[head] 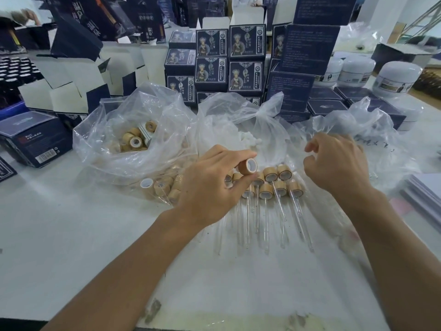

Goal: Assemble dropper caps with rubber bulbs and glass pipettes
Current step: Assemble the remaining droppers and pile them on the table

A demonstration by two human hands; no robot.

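Roughly ten finished droppers (274, 187) lying at bench (71, 223) centre, pipettes pointing toward 6 o'clock. Many bare caps left in bag (133, 139) at 10 o'clock. Left hand (210, 185) fingers pinching one wooden cap (248, 166), axis tilted, opening toward 2 o'clock. Right hand (338, 161) loosely curled, holding nothing.

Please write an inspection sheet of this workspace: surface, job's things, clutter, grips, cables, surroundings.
Surface: white table, some stains near the front edge.
Job's things: bamboo cap pinched by the left hand; assembled droppers lying in rows; bag of caps; bag of white bulbs.
Clutter: open empty cartons, third plastic bag.
Grips: left hand holds the cap; right hand is loosely curled and empty.
Cables: nothing seen.
Surroundings: stacked dark blue boxes, white jars.
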